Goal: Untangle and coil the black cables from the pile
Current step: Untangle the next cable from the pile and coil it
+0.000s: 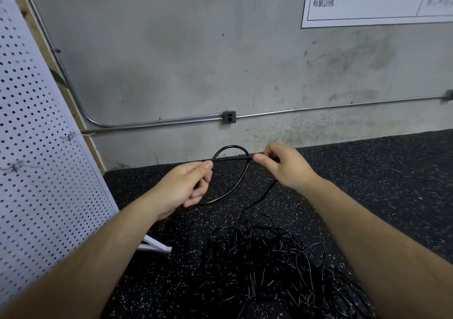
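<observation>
I see open floor point(382, 171) at the right of the frame. The pegboard point(36, 147) blocks the left, the wall point(196, 61) closes off the top, and the cable pile point(269, 264) fills the lower centre.

White chart point(367, 10), hanging on the concrete wall point(171, 49) well above and to the right of the socket box point(229, 117): a left-column cell is showing the printed black characters 有氧训练. The row above is running off the top edge, its characters half cut. Blue handwriting beside that row is blurring beyond reading.
</observation>
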`<state>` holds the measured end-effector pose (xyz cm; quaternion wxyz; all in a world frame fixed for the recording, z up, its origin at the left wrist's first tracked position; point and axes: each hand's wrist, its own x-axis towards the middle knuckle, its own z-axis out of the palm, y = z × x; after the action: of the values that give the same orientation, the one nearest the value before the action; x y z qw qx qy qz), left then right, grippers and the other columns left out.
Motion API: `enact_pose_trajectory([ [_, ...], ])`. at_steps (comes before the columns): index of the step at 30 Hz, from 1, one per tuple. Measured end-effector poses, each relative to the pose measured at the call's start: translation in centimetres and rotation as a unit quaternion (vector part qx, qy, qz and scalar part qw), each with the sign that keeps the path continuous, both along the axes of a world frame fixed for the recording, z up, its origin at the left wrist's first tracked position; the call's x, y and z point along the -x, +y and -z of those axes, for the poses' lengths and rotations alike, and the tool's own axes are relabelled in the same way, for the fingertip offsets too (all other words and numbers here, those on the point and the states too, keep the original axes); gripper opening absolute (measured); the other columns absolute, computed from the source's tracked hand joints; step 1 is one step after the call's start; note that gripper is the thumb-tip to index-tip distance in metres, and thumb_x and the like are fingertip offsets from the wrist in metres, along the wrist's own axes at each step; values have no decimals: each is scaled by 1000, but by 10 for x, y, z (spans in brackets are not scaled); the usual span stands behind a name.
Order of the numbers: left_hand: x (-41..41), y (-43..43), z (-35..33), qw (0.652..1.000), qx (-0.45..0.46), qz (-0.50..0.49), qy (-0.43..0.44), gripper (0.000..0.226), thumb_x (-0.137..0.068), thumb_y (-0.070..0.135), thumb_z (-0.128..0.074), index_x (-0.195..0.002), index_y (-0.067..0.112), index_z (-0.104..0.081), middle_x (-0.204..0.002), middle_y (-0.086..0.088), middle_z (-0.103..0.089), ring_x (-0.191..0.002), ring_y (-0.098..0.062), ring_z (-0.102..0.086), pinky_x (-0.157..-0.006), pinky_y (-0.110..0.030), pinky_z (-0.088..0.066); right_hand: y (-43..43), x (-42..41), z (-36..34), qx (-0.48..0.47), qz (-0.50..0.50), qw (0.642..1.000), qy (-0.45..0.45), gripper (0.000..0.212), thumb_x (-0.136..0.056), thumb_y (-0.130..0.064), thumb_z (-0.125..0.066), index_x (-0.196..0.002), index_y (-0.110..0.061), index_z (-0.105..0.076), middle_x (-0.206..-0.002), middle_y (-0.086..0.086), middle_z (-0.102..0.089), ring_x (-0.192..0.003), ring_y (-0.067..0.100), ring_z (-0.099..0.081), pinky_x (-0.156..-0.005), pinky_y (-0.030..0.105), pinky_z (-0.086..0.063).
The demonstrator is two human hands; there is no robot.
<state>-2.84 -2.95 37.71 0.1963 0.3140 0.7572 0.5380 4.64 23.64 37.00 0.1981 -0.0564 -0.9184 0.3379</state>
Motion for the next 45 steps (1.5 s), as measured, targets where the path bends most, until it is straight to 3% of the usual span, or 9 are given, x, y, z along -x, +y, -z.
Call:
enact_pose_trajectory([
  [6,3,-10,-8,983,-142,-29,-109,35,-107,37,-43,-83,12,-51,-47,1,-29,-35,-12,-21,-56,-33,-30,19,-3,27,83,-13,995,-54,58,-89,-70,-39,-89,-15,-57,-85,6,-70,-74,14,-59,-71,32,-45],
  [11,6,-15,-12,969,-204,-40,-133,34,-107,34,-41,-87,10,-53,-49,1,-32,-35,-12,-26,-52,-27,-41,4,6,40,84,-47,992,-84,43,-103,-54,-34,-91,-17,-54,-88,3,-62,-82,18,-56,-77,36,-49],
  [21,4,-21,-9,993,-95,-31,-61,20,-106,14,-45,-123,6,-55,-82,-13,-70,-66,-26,-64,-64,-34,-55,-45,23,-8,364,-25,931,30,27,-111,-18,-37,-112,-13,-64,-87,0,-52,-76,11,-44,-65,30,-46],
  [24,8,-19,-1,996,-69,-21,-46,12,-106,7,-46,-113,5,-55,-82,-14,-69,-64,-24,-59,-75,-45,-52,-57,19,-18,444,-53,893,48,26,-110,-16,-39,-116,-9,-64,-88,7,-61,-78,15,-55,-79,39,-61],
  [32,9,-3,16,998,-7,-6,65,10,-109,10,-40,-105,16,-47,-80,2,-68,-63,-15,-50,-74,-34,-41,-74,17,-44,561,-99,822,3,14,-108,-13,-40,-114,-7,-52,-102,17,-76,-96,25,-68,-101,54,-53],
  [36,10,2,21,995,7,-11,97,10,-110,19,-40,-109,26,-48,-98,-9,-72,-67,-14,-50,-87,-38,-45,-79,16,-55,593,-171,787,-2,12,-108,-11,-41,-99,-14,-48,-114,16,-74,-110,24,-65,-107,49,-48],
  [39,8,7,23,996,-5,-1,90,11,-107,27,-40,-108,34,-49,-96,-14,-72,-66,-17,-49,-93,-48,-44,-82,21,-53,581,-178,794,27,11,-107,-11,-45,-98,-15,-49,-106,9,-76,-106,22,-64,-106,47,-49],
  [42,4,13,21,997,-26,-9,77,13,-110,13,-38,-113,21,-47,-104,0,-75,-58,-12,-49,-76,-25,-45,-84,28,-53,540,-117,831,66,15,-106,-10,-49,-99,-14,-61,-94,-2,-64,-90,12,-58,-105,47,-51],
  [45,1,15,23,996,-32,-19,77,16,-110,12,-38,-116,19,-52,-102,0,-74,-55,-11,-48,-70,-22,-43,-81,30,-53,511,-68,853,83,19,-107,-12,-49,-99,-15,-67,-92,-7,-54,-89,7,-52,-102,47,-53],
])
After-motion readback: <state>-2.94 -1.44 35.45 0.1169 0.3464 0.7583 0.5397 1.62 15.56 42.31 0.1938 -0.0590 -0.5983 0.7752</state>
